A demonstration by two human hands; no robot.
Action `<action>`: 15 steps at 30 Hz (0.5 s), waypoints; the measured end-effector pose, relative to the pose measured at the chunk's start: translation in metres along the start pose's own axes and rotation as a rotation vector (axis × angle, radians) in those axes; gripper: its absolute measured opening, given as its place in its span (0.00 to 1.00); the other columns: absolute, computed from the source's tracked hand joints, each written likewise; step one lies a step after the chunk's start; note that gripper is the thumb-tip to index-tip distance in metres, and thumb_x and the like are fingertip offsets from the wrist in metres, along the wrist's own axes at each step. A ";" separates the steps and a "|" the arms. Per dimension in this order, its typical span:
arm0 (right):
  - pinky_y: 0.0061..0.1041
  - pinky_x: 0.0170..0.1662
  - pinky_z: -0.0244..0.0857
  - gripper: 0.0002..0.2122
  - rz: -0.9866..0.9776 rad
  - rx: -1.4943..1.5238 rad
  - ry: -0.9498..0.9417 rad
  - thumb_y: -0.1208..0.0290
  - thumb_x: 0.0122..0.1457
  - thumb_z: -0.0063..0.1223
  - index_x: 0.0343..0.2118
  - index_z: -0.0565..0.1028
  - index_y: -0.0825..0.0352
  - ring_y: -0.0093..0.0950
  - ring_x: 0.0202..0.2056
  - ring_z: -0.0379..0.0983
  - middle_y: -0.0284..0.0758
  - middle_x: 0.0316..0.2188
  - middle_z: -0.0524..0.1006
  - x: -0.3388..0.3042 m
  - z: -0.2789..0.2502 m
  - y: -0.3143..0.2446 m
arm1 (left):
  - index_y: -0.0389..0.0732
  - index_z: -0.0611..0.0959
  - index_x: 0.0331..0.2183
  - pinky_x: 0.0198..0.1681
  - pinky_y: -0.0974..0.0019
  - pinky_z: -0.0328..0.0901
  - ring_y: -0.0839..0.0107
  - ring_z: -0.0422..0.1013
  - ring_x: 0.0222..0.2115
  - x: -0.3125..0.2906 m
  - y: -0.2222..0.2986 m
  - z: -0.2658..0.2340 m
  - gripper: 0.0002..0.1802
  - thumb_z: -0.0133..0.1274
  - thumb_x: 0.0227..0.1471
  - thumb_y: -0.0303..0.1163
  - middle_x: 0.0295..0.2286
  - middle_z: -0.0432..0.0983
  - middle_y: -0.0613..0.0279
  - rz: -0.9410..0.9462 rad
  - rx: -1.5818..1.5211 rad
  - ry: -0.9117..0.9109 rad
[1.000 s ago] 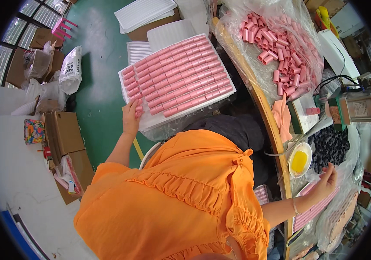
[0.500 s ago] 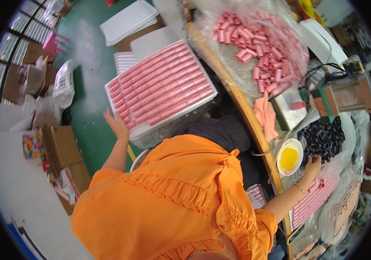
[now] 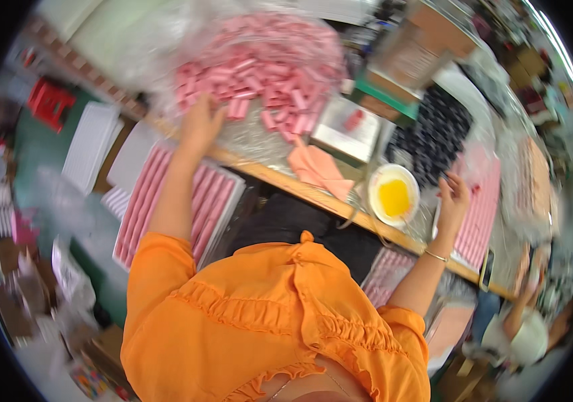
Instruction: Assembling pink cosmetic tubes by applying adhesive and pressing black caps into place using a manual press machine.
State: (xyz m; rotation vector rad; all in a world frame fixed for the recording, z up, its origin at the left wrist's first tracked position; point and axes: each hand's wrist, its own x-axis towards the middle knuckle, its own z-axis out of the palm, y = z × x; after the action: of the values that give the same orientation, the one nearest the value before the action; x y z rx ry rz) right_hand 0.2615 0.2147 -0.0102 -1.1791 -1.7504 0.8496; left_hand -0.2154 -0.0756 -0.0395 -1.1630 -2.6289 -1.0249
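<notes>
My left hand [image 3: 200, 130] reaches over the bench to the near edge of a heap of short pink tubes [image 3: 276, 87]. Its thumb and fingers look apart, somewhat blurred, close to the nearest tubes. My right hand [image 3: 452, 204] hovers with bent, closed fingers between a white bowl of yellow liquid [image 3: 393, 194] and a tray of pink tubes in rows [image 3: 479, 224]. Whatever it may pinch is too small to make out. Beyond it lies a pile of small black pieces [image 3: 434, 134]. Under my left forearm is another filled tray of pink tubes [image 3: 142, 208].
A wooden edge [image 3: 286, 181] runs along the bench front. A peach cloth [image 3: 320, 167] lies by a white-topped box [image 3: 348, 130] and a boxy device [image 3: 420, 43]. White trays [image 3: 90, 147] and a red stool [image 3: 52, 104] are at left. Another person [image 3: 527, 335] is at lower right.
My view has turned toward the bench. My left hand has gone from beside the filled tray to the pink tube heap. My right hand has moved back from the black pieces toward the tray.
</notes>
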 end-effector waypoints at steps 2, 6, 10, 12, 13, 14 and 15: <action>0.15 0.29 0.64 0.13 0.036 0.093 -0.040 0.75 0.55 0.61 0.44 0.78 0.66 0.15 0.25 0.68 0.33 0.37 0.78 -0.016 -0.003 -0.015 | 0.39 0.74 0.38 0.34 0.55 0.67 0.53 0.76 0.31 0.019 -0.009 0.009 0.21 0.63 0.46 0.41 0.28 0.78 0.51 -0.020 0.188 -0.161; 0.14 0.27 0.62 0.12 0.072 0.207 -0.034 0.79 0.54 0.61 0.42 0.79 0.67 0.12 0.24 0.67 0.31 0.34 0.77 -0.053 -0.001 -0.048 | 0.39 0.74 0.46 0.32 0.61 0.67 0.65 0.75 0.27 0.025 -0.054 0.021 0.27 0.64 0.45 0.38 0.26 0.79 0.58 -0.011 -0.041 -0.281; 0.15 0.24 0.62 0.08 0.048 0.058 -0.031 0.83 0.52 0.60 0.35 0.80 0.66 0.14 0.22 0.68 0.31 0.32 0.77 -0.081 0.013 -0.056 | 0.35 0.77 0.44 0.31 0.67 0.66 0.71 0.73 0.26 0.004 -0.034 0.020 0.23 0.63 0.47 0.33 0.26 0.79 0.58 -0.123 -0.188 -0.378; 0.22 0.28 0.63 0.05 -0.155 -0.049 -0.097 0.80 0.51 0.62 0.30 0.80 0.63 0.21 0.24 0.71 0.31 0.33 0.77 -0.089 0.021 -0.045 | 0.33 0.79 0.40 0.34 0.65 0.67 0.68 0.73 0.27 0.000 -0.003 0.013 0.17 0.61 0.48 0.30 0.27 0.79 0.58 -0.082 -0.014 -0.376; 0.22 0.28 0.63 0.05 -0.154 -0.045 -0.098 0.80 0.51 0.62 0.30 0.80 0.63 0.21 0.24 0.71 0.31 0.33 0.77 -0.090 0.023 -0.046 | 0.33 0.79 0.40 0.34 0.65 0.67 0.68 0.73 0.27 -0.001 -0.004 0.011 0.17 0.61 0.48 0.30 0.27 0.79 0.58 -0.083 -0.010 -0.375; 0.26 0.31 0.61 0.04 -0.264 -0.229 -0.133 0.77 0.49 0.63 0.29 0.80 0.61 0.24 0.26 0.72 0.31 0.33 0.77 -0.091 0.026 -0.048 | 0.33 0.79 0.41 0.36 0.64 0.67 0.67 0.74 0.29 -0.001 -0.006 0.008 0.17 0.60 0.48 0.28 0.27 0.79 0.58 0.050 0.123 -0.336; 0.30 0.34 0.59 0.04 -0.375 -0.411 -0.166 0.75 0.48 0.64 0.27 0.81 0.59 0.27 0.28 0.73 0.31 0.34 0.77 -0.092 0.029 -0.049 | 0.34 0.79 0.41 0.38 0.64 0.67 0.66 0.74 0.31 -0.002 -0.008 0.005 0.16 0.59 0.48 0.26 0.27 0.78 0.59 0.182 0.257 -0.294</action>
State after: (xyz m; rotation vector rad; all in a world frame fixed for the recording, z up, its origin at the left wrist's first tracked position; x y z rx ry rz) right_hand 0.2360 0.1100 -0.0038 -1.0004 -2.2662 0.3803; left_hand -0.2184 -0.0780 -0.0480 -1.5515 -2.6928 -0.4987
